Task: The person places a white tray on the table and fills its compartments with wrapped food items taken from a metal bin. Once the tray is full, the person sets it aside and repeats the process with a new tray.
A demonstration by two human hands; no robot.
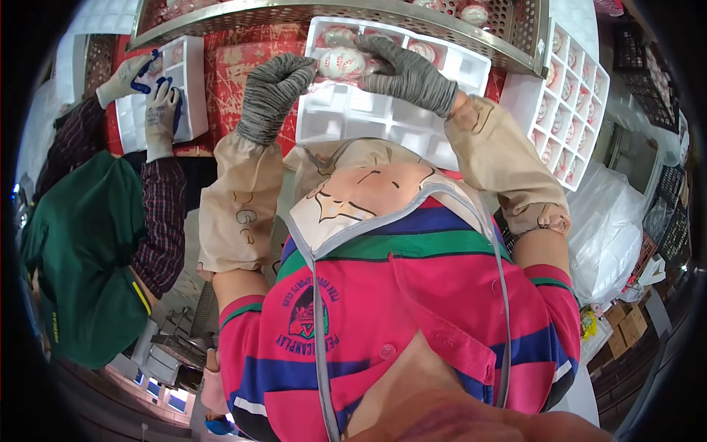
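Note:
A round white item with red print, in a clear plastic wrapper (342, 63), is stretched between my two hands above a white foam tray. My left hand (271, 92), in a grey knit glove, pinches the wrapper's left end. At its right end my right hand (411, 77), gloved alike, has its fingers closed on the plastic. Beneath them lies the compartmented foam tray (412, 121). Similar wrapped items, one of them (423, 51) near my right fingers, sit in its far row, while the nearer compartments look bare.
A perforated metal trough (353, 9) with wrapped items runs along the far side of the red table (239, 44). A filled foam tray (567, 110) leans at right. At left, a co-worker's gloved hands (158, 118) work over another foam tray (193, 88).

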